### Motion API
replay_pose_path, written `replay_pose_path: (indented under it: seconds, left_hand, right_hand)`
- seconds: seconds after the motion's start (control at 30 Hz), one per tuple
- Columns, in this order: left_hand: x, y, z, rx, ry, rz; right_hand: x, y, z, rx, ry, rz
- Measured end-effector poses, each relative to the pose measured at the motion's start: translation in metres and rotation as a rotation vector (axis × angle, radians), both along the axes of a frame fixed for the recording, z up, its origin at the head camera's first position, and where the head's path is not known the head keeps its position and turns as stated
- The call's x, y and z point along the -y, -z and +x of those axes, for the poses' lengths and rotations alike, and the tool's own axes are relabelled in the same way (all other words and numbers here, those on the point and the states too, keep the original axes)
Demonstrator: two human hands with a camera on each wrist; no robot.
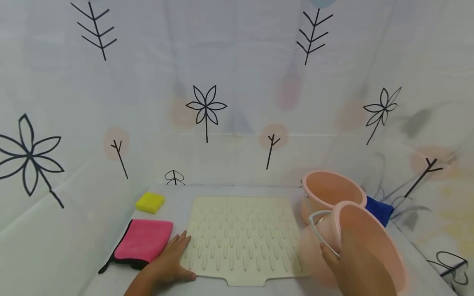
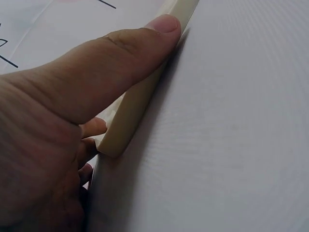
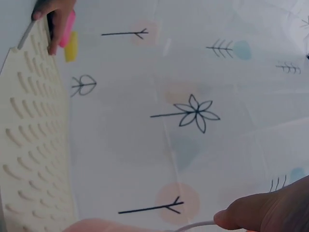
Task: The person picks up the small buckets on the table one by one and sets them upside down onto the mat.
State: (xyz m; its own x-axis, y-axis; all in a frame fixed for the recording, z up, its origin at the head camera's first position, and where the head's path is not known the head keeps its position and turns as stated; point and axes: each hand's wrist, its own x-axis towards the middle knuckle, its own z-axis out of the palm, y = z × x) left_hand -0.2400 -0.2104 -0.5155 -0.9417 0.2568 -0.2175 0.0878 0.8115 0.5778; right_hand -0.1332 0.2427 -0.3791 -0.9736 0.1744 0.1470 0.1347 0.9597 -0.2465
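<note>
Left hand (image 1: 166,261) was spread pretty wide in the head view, touching the cream board (image 1: 240,238) at its near-left corner; the board lay on the surface (image 1: 283,287) just right of it. Right hand (image 1: 357,263) held a tilted peach bucket (image 1: 367,227) by its handle (image 1: 320,236). Left wrist cam: hand right against the board's edge. Right wrist cam: other hand on the handle, board well apart, off left.

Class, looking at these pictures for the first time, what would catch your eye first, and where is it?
Probably the ridged cream board, central in the head view. To its right, a tilted peach bucket is in front of a second bucket; to its left lie a bright pink cloth and, beyond that, a yellow block.
</note>
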Motion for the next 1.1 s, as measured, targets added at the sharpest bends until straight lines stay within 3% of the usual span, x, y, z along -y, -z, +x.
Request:
replay_pose_path:
  seconds: [0.03,0.07,0.1,0.17,0.4,0.6,1.1]
  left_hand:
    - [0.0,0.0,0.0,0.002,0.001,-0.002]
    - [0.0,0.0,-0.001,0.004,0.003,-0.006]
    - [0.0,0.001,-0.001,0.004,0.007,-0.007]
    - [0.001,0.0,-0.001,0.003,0.017,-0.013]
    - [0.001,0.0,-0.001,-0.02,0.057,-0.008]
    - [0.002,-0.003,0.002,-0.009,0.056,-0.001]
    - [0.001,-0.003,0.002,0.002,0.056,-0.033]
  right_hand:
    - [0.001,-0.001,-0.001,0.05,0.023,-0.074]
    - [0.002,-0.001,-0.002,0.051,0.011,-0.094]
    - [0.005,-0.003,-0.002,0.029,0.049,-0.208]
    - [0.007,-0.004,-0.001,0.042,0.054,-0.24]
    - [0.012,-0.009,-0.001,0.108,0.052,-0.227]
    - [0.022,-0.009,-0.007,0.134,0.073,-0.286]
    - [0.046,0.002,-0.019,-0.024,0.05,-0.382]
